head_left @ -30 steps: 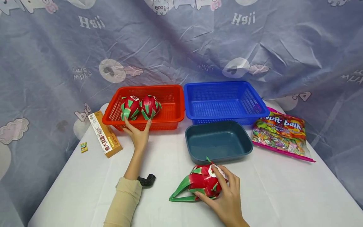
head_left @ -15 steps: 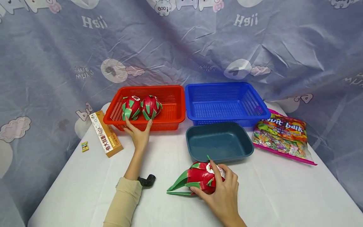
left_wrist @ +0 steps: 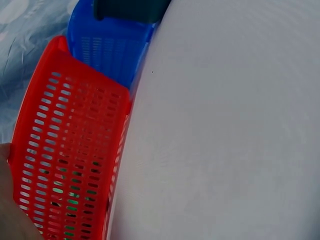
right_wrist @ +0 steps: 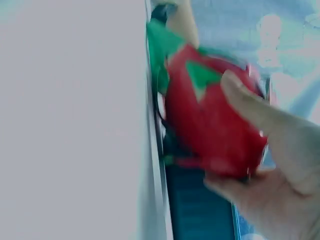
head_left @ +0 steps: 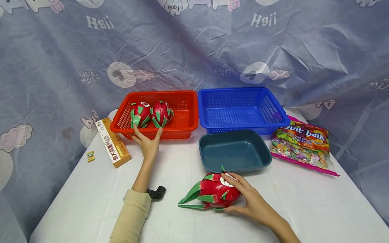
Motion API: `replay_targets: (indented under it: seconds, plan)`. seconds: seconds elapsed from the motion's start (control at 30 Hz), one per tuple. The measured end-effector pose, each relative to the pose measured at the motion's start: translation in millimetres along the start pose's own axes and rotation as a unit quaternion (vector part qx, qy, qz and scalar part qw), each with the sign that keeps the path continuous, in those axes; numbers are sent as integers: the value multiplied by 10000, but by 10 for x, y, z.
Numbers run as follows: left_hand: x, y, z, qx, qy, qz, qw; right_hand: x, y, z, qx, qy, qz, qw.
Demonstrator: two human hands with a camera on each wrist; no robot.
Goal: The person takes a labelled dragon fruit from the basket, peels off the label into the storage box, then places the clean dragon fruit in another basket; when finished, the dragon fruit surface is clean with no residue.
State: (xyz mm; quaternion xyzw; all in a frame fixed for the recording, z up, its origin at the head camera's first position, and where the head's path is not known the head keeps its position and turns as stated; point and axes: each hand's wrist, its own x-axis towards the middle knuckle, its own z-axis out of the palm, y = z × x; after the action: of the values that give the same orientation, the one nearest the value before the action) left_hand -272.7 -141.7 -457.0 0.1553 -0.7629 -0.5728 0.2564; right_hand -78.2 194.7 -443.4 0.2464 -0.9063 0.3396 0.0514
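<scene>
In the right wrist view we see our right hand (right_wrist: 280, 165) at the lower right of the frame, curled round a red dragon fruit (right_wrist: 212, 127) with green scales, thumb across its top. The white bench (right_wrist: 70, 120) fills the left half. A dark teal tray (right_wrist: 197, 210) shows blurred below the fruit.

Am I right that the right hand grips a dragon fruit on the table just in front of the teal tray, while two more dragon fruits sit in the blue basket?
Not quite: the head view shows the two dragon fruits in the red basket; the blue basket holds nothing. The right hand does grip a dragon fruit just in front of the teal tray.
</scene>
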Motion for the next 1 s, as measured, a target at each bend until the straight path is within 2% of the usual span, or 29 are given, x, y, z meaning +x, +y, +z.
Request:
replay_targets:
  seconds: [0.13,0.27,0.33,0.4,0.43,0.5,0.53,0.6,0.7,0.77,0.8,0.87,1.0]
  plan:
    - [15,76,-68,90,-311,-125,9994,100,83,-63,-50,-77,-435,9990]
    - [-86,220,-280,485,-735,-209,9959,176,55,-1,-138,116,-794,9967]
    - [-223,310,-445,823,-954,-18,9920,196,2,58,-206,247,-884,9956]
    - [-417,393,-625,1156,-1218,439,9848,206,-66,125,-235,329,-863,9954]
    - [-529,427,-715,1287,-1439,705,9786,208,-102,159,-256,337,-824,9957]
    - [-748,464,-872,1401,-2043,1282,9603,214,-179,228,-280,322,-730,9964]
    - [-853,462,-946,1390,-2381,1518,9492,221,-218,271,-286,302,-674,9969]
    - [-1020,439,-1059,1249,-3211,1884,9197,247,-294,349,-248,230,-592,9977]
    - [-1156,370,-1140,907,-4284,2038,8756,325,-401,471,-181,215,-601,9978]
    - [-1178,311,-1136,787,-4717,2058,8538,402,-458,561,-129,228,-656,9975]
    - [-1170,280,-1119,735,-4863,2028,8467,450,-482,607,-92,252,-669,9974]
    - [-1122,214,-1066,707,-5052,1932,8381,558,-507,692,27,262,-727,9970]
    - [-955,99,-950,817,-5128,1885,8336,813,-496,819,219,281,-842,9958]
